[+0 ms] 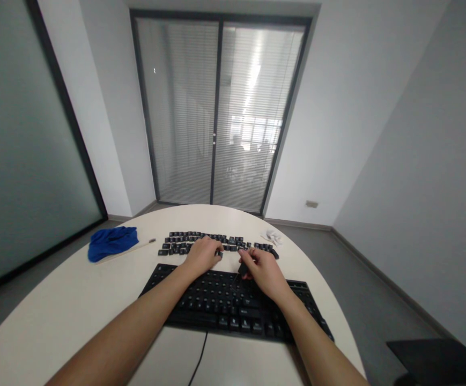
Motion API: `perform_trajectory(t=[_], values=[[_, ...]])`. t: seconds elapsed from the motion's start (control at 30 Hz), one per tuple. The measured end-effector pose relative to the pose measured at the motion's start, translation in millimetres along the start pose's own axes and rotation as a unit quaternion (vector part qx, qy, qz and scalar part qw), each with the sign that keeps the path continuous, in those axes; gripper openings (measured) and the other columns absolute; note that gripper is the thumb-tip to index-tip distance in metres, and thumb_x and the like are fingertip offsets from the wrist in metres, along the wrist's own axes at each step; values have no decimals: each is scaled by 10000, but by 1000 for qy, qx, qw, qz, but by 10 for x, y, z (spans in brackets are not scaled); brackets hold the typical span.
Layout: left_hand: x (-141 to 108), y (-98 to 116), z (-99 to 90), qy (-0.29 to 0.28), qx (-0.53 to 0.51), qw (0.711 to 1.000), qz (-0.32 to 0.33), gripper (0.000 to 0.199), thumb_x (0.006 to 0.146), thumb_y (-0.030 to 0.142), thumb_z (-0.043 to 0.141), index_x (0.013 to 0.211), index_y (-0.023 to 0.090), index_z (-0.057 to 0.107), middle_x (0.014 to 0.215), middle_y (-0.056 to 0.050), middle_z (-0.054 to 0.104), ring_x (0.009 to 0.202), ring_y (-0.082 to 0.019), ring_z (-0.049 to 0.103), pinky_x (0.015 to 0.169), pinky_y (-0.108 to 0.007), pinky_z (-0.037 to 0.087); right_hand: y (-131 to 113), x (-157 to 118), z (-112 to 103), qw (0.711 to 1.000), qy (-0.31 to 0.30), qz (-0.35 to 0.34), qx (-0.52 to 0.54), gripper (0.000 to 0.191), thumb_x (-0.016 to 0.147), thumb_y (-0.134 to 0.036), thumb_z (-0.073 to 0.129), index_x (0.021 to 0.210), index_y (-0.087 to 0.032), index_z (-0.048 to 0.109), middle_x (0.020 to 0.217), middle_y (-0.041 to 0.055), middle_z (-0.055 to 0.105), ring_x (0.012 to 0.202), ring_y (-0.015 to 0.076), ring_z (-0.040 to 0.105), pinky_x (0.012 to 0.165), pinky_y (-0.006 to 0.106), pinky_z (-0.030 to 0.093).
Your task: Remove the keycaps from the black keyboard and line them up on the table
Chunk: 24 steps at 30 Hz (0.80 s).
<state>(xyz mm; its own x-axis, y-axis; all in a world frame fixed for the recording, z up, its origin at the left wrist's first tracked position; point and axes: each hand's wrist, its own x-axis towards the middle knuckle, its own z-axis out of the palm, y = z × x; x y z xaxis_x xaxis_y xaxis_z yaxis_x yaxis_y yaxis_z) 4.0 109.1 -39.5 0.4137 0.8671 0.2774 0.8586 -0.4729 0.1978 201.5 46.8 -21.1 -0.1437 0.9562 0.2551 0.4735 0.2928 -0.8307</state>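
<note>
The black keyboard is lying across the table below both hands, its long axis running left to right and its right end slanting a little toward the person. The right hand is the nearer one: it is hanging directly over the keyboard's far edge, right of the middle, and its grip is closing thumb and fingers together on a small dark tool. A thin tip is pointing down and left from that grip toward the keys; whether it is touching them is too small to tell.

The left hand is reaching past the keyboard's far edge, its forearm crossing the left part. Its fingertips are sitting at the near side of the loose keycaps, which are standing in rows parallel to the keyboard. One keycap is lying right at those fingers, but I cannot tell whether that grip is clamping it or only touching.

The cable is leaving the keyboard's near edge, running between the forearms.
</note>
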Motion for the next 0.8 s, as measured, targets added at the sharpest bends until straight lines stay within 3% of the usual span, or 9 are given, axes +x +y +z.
perform_trajectory(t=[0.57,0.8], values=[[-42,-63,-63,0,22,1000,8,208,791,145,636,968,234,697,966,-51,713,994,-258,601,868,-348,442,-20,-9,-5,1000,-2,4,5,438,904,-567,488,744,-181,621,544,12,647,480,174,644,483,238,472],[-49,-84,-61,-5,26,999,17,164,811,224,670,972,234,703,970,-50,716,992,-253,592,874,-345,435,-30,-12,-10,1000,-2,-6,4,423,912,-542,493,744,-175,620,545,8,642,476,166,641,480,231,460]])
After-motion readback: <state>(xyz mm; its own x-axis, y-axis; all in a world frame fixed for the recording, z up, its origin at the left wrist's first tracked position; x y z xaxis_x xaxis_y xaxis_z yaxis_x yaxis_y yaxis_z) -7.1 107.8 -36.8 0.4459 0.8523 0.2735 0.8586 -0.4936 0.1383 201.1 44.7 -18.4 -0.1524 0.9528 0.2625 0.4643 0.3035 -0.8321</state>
